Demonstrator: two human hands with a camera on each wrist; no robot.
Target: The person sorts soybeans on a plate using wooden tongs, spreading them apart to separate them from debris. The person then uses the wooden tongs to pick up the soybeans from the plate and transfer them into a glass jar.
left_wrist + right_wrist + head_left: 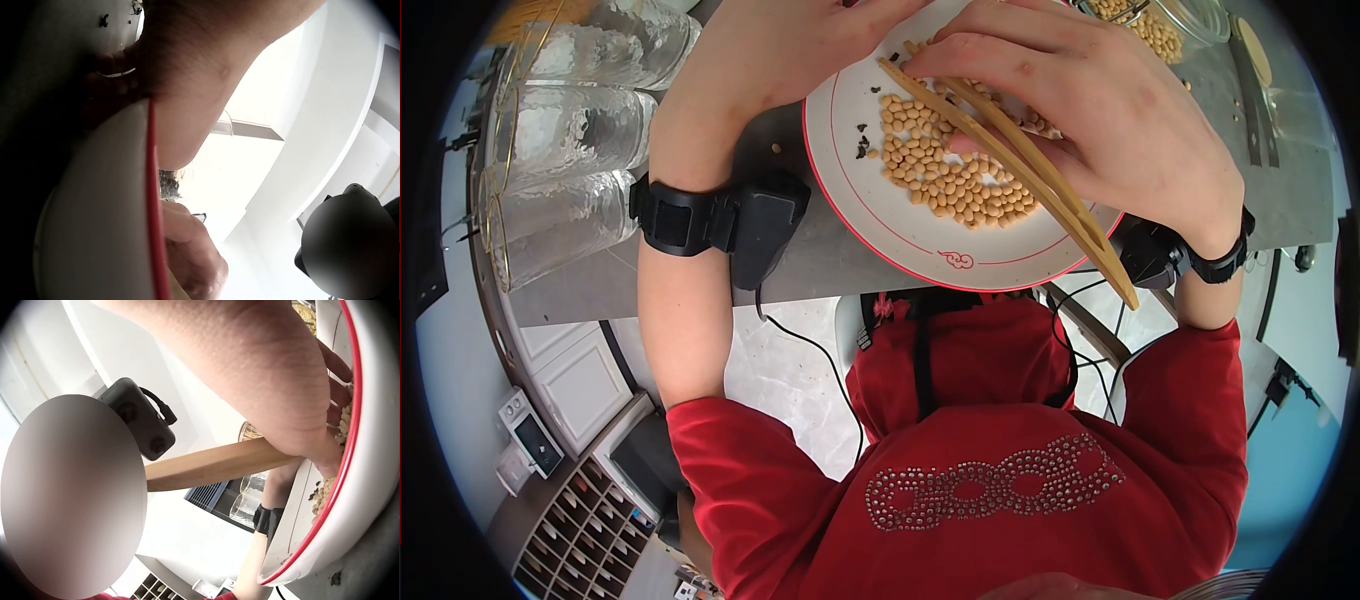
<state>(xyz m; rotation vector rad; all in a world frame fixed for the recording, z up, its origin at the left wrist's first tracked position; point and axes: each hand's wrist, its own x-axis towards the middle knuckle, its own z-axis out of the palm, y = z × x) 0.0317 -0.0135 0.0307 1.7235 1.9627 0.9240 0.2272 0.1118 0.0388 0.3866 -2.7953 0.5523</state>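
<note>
Yellow soybeans [960, 190] lie spread in a white plate [880, 225] with a red rim. Dark bits [862, 142] sit along its left side. My right hand [1120, 110] reaches over the plate, fingertips down among the beans. Wooden tongs [1090, 225] run between its thumb and index finger, their joined end sticking out past the near rim. My left hand [790, 45] is at the plate's upper left rim, one finger stretched over it. In the left wrist view its fingers [109, 81] are dark beside the rim; what they hold, I cannot tell.
Clear ribbed glasses [580, 125] stand in a gold wire rack at the left. A glass jar with soybeans [1155, 35] is at the top right, near a dark long-handled utensil [1255, 110]. A few stray bits lie on the grey table [800, 255].
</note>
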